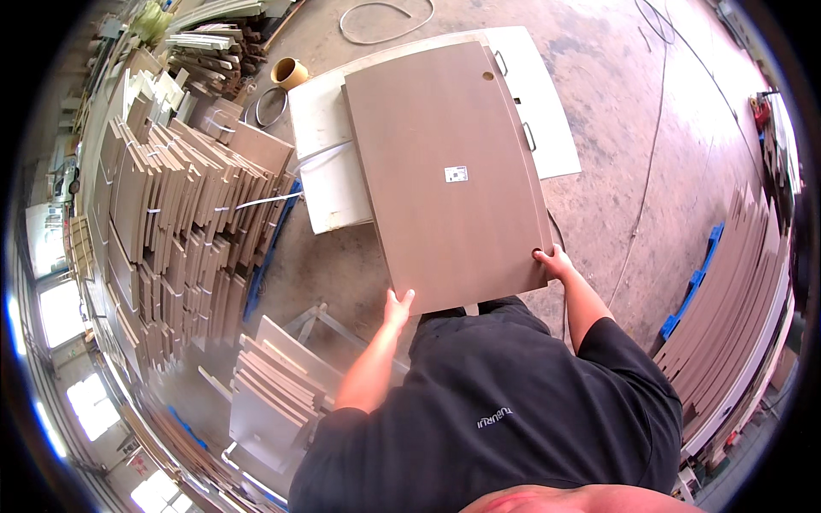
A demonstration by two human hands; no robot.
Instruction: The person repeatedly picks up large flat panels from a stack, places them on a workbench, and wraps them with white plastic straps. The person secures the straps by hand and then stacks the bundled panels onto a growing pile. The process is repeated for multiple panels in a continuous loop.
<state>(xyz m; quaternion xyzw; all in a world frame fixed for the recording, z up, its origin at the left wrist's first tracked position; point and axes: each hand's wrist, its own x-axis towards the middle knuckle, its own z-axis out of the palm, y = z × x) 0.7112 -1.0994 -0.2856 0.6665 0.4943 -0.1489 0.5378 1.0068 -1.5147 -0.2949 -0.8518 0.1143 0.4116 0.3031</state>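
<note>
I hold a brown panel (445, 222) at the centre of the frame, reaching from the upper middle down to my waist. It is flat, smooth and matte, a rectangle whose edges bow in this wide view, with a small white label (457, 173) near its middle. A round hole (487, 76) sits near its top right corner, and a darker one lies at the lower right. My left hand (398, 306) is clamped on the lower left corner, thumb up at the edge; my right hand (557, 262) grips the lower right edge, thumb by that darker hole. My other fingers are mostly hidden below, so I cannot tell their spread. Beyond and partly under the panel lies a white board (552, 128); brown boards (188, 222) are stacked at left.
</note>
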